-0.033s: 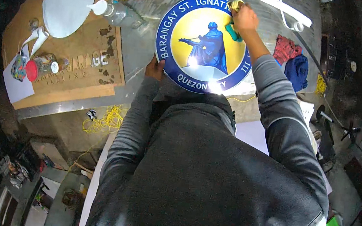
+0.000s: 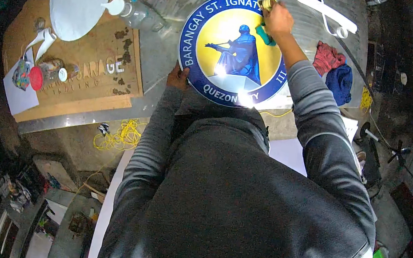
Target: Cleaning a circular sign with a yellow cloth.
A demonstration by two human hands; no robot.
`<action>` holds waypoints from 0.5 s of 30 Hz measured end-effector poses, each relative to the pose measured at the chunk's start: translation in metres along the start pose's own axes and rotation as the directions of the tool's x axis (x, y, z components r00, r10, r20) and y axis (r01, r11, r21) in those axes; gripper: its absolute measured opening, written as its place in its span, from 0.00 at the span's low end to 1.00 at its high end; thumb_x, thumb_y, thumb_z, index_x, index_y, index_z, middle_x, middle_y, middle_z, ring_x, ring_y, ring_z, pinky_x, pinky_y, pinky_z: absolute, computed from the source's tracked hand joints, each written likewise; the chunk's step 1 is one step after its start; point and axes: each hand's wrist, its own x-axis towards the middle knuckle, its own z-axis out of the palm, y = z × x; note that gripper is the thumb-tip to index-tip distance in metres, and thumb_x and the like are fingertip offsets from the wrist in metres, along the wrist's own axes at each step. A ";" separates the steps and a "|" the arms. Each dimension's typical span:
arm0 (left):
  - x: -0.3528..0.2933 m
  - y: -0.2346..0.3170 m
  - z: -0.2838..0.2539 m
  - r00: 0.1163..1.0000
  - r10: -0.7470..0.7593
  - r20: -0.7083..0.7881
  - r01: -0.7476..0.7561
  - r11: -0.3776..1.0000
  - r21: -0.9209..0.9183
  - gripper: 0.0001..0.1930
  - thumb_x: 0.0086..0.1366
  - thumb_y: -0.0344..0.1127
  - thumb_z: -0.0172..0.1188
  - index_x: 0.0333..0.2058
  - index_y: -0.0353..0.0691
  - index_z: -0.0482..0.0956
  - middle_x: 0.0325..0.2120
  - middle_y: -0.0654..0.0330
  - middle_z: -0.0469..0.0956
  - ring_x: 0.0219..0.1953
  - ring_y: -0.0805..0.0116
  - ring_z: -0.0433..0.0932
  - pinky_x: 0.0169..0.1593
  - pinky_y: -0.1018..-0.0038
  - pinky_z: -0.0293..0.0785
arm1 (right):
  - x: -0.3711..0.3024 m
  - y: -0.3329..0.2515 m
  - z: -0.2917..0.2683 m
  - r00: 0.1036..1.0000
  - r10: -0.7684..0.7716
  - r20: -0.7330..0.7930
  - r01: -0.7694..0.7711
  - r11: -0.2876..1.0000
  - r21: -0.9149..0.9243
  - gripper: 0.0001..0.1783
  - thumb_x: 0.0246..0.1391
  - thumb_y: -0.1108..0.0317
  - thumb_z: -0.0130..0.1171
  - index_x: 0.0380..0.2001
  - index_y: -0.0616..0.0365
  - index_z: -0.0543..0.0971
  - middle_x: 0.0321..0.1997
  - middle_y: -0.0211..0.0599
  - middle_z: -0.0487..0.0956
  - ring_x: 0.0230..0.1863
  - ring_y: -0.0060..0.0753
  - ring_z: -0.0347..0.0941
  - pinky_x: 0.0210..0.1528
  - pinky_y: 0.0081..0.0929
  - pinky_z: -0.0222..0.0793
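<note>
A round sign [image 2: 231, 84] with a blue ring, white lettering and a blue seated figure on yellow lies on the metal table, glaring near its lower edge. At its lower left rim is my left hand [image 2: 178, 78], fingers closed against the edge and partly hidden. My right hand [image 2: 279, 20] is closed over the upper right rim. Out of its fingers sticks a yellow wad [image 2: 267, 3], perhaps a bunched rag. A green piece [image 2: 265, 34] shows below that hand on the sign's face; whether the two are joined I cannot tell.
Left of the sign stand a clear bottle [image 2: 141, 15] with a white spout and a red-lidded jar [image 2: 52, 75], near a brown stencil board [image 2: 122, 45]. Red cloth [image 2: 328, 59] and blue cloth [image 2: 339, 84] lie right; white strips [image 2: 318, 6] lie behind. Yellow cord [image 2: 121, 137] tangles beyond the table edge.
The view has shifted very slightly. Both hands keep their places on the sign, and the green piece looks a little differently bunched.
</note>
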 end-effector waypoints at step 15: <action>0.011 0.004 -0.003 0.893 -0.446 0.063 0.451 0.886 -0.112 0.43 0.61 0.75 0.42 0.65 0.50 0.64 0.49 0.51 0.77 0.51 0.53 0.76 0.48 0.56 0.77 | -0.051 -0.161 0.050 0.789 -0.599 0.138 0.593 0.801 0.083 0.20 0.46 0.67 0.62 0.46 0.53 0.79 0.43 0.42 0.77 0.41 0.50 0.78 0.38 0.43 0.77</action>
